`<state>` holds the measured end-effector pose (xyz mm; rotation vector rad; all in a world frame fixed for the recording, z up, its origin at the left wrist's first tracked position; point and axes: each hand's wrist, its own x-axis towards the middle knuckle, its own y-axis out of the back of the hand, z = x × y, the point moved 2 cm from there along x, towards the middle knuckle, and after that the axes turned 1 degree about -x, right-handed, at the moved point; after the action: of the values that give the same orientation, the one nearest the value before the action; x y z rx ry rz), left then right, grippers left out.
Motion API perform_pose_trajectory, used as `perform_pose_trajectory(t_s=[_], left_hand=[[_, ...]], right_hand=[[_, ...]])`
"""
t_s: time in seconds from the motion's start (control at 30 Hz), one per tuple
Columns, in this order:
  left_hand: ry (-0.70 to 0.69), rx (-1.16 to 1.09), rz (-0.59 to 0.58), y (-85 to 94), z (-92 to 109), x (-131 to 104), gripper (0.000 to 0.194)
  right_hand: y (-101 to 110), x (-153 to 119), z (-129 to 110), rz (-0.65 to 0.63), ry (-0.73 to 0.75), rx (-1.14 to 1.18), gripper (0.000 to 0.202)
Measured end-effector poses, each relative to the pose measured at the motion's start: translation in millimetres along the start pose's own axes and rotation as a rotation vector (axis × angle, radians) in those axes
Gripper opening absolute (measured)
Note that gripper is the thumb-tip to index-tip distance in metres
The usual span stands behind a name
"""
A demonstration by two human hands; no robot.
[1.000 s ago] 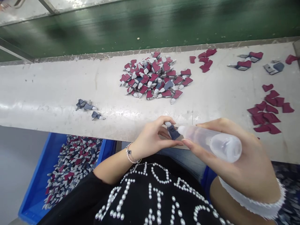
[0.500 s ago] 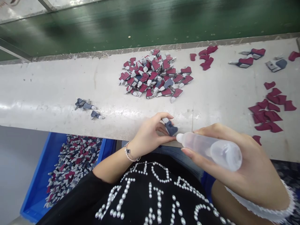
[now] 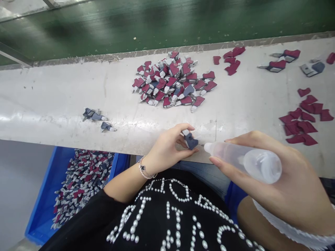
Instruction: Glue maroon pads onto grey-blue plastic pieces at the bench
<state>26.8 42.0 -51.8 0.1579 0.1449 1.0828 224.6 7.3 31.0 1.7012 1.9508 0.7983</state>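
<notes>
My left hand [image 3: 167, 146] pinches a small dark blue and grey plastic part [image 3: 191, 140] near the front edge of the table. In my right hand [image 3: 282, 174] lies a translucent squeeze bottle [image 3: 235, 157], my fingers wrapped round it. The bottle's white nozzle [image 3: 208, 148] points left at the part, a short gap away from it. Beyond my hands a heap of red, grey and blue parts [image 3: 170, 82] covers the middle of the table. Loose dark red pieces [image 3: 300, 125] lie to the right.
A few blue-grey parts [image 3: 95, 115] lie on the left of the white table [image 3: 52, 94]. Below the left edge stands a blue bin [image 3: 39, 209] full of similar parts. More dark red pieces [image 3: 231, 61] lie at the back, before a green surface [image 3: 167, 24].
My right hand has drawn the bottle slightly right, widening the gap between nozzle and part. My left hand holds the part in nearly the same place.
</notes>
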Motion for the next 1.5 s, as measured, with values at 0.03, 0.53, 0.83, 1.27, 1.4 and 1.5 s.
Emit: perform_pose_trajectory(t_s=[0.03,0.53,0.83,1.27,1.4,1.5], left_hand=[[0.000,0.004,-0.004,-0.1,0,0,0.048],[0.000,0.000,-0.051,0.1,4,2,0.047],[-0.024,0.001,-0.068,-3.7,5,3,0.048],[-0.013,-0.143,0.027,0.4,2,4,0.050],[-0.043,-0.163,0.047,0.4,3,3,0.050],[-0.046,-0.155,0.053,0.4,3,3,0.052]], right_hand=[[0,0,0,0.005,-0.007,-0.005,0.025],[-3,3,-3,0.021,0.020,0.019,0.027],[-7,8,-2,0.025,0.037,0.009,0.027],[7,-3,-2,0.088,-0.051,0.007,0.027],[5,-2,-2,0.081,-0.018,0.002,0.028],[2,-1,-3,0.082,-0.025,0.003,0.028]])
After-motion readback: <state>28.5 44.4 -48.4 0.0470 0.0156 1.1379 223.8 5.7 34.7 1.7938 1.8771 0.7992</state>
